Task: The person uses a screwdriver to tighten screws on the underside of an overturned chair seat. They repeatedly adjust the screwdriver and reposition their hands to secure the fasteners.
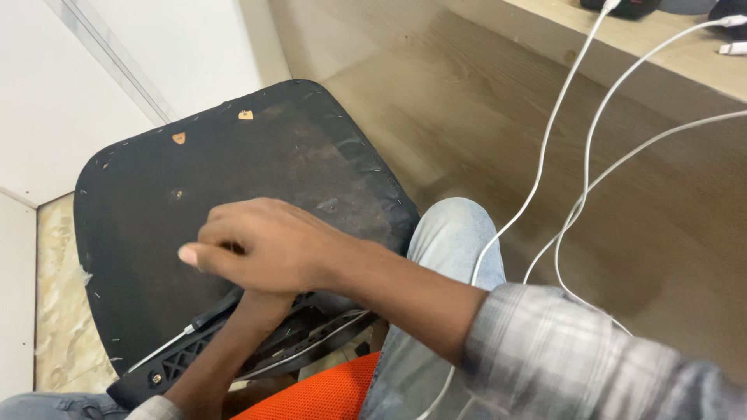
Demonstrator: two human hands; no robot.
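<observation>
Chair seat point(233, 179), black and turned upside down, leans on the person's knee in blue jeans point(447, 257), with its dusty bottom facing up. Small metal staples run along its edge. The right hand point(261, 249) lies on the seat bottom with its fingers curled in; you cannot tell if it holds anything. The left hand point(261, 303) is under the right one, mostly hidden, by a black plastic frame point(187, 354), so its grip cannot be seen. White cables point(560, 155) hang down from a wooden tabletop point(661, 54) on the right. An orange cushion point(327, 393) shows below.
</observation>
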